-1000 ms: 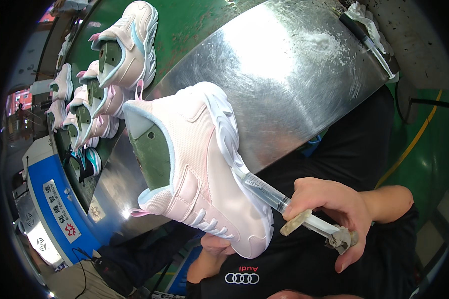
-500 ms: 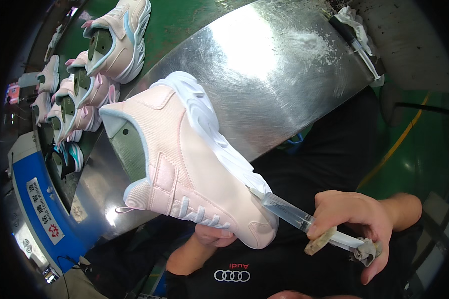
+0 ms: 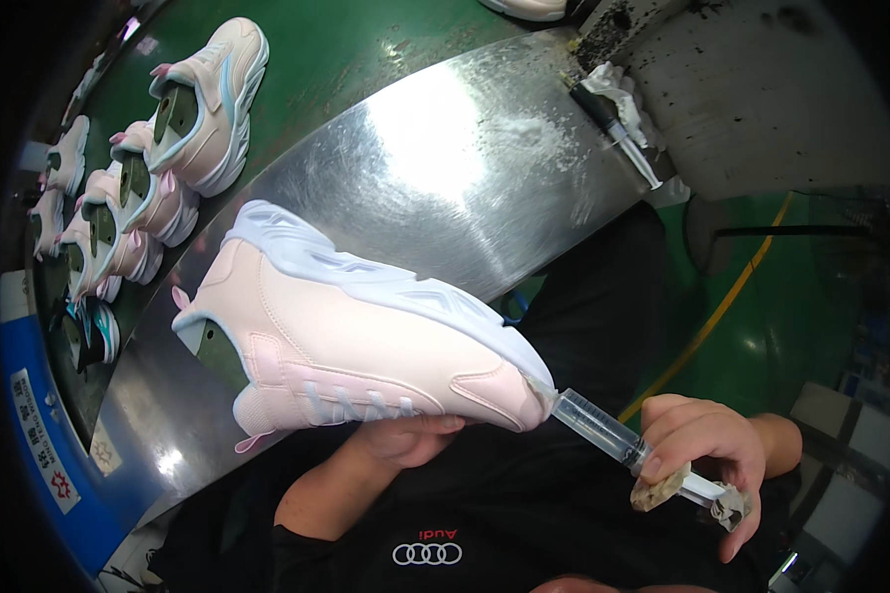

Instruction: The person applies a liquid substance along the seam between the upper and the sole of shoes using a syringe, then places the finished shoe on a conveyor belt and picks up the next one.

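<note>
I saw the right hand (image 3: 702, 445) gripping the syringe (image 3: 603, 430), its tip touching the toe of the pink shoe (image 3: 356, 346) at 10 o'clock, long axis 10-to-4, left hand (image 3: 405, 440) cupping the shoe from below over the steel worktop (image 3: 445, 168).

Bare steel plate (image 3: 445, 168) lies open beyond the held shoe (image 3: 356, 346); shoes (image 3: 158, 168) (a crowded row) block the left.

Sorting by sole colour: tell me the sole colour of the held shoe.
White, on the pale pink shoe, seen in the head view.
</note>
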{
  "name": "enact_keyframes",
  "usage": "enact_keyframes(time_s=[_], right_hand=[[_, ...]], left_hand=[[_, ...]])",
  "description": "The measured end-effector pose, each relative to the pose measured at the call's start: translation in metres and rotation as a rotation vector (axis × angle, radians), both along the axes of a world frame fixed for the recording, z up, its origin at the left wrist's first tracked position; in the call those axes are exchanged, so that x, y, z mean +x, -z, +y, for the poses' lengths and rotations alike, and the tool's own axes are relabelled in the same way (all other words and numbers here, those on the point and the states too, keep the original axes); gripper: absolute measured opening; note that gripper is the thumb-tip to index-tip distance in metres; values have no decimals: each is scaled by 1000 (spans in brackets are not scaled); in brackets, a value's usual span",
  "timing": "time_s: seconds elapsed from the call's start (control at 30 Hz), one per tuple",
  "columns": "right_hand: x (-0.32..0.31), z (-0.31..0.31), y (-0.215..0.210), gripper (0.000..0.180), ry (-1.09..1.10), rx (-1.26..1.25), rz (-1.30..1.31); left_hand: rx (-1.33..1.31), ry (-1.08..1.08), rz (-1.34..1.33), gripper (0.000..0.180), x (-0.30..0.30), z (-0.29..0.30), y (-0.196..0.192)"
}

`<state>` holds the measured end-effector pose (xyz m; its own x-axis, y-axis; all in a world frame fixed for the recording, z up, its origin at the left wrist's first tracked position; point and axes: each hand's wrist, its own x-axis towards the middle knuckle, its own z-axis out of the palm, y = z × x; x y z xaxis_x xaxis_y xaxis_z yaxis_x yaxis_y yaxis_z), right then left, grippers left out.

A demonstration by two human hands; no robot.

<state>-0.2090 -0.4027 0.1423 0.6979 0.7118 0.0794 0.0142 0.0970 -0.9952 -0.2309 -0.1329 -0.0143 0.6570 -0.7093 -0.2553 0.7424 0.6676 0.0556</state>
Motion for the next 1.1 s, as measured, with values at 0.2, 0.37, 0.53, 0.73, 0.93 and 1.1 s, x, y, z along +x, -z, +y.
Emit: enact_keyframes(time_s=[0.2,0.37,0.53,0.73,0.93,1.1], right_hand=[[-9,-8,-11,79,64,-46,-68],[-15,-10,-7,81,147,17,-153],[-17,-8,-5,79,154,-51,-248],[-21,3,1,72,163,-174,-457],[-19,14,8,54,170,-309,-659],[-20,26,19,47,207,-388,-857]], left_hand=[[51,-81,-115,53,20,-19,-13],[-49,-72,-155,47,35,-28,-15],[-89,-79,-191,40,43,-32,-18],[-119,-128,-159,36,49,-37,-22],[-165,-162,-137,33,50,-40,-26],[-166,-143,-137,33,48,-38,-25]])
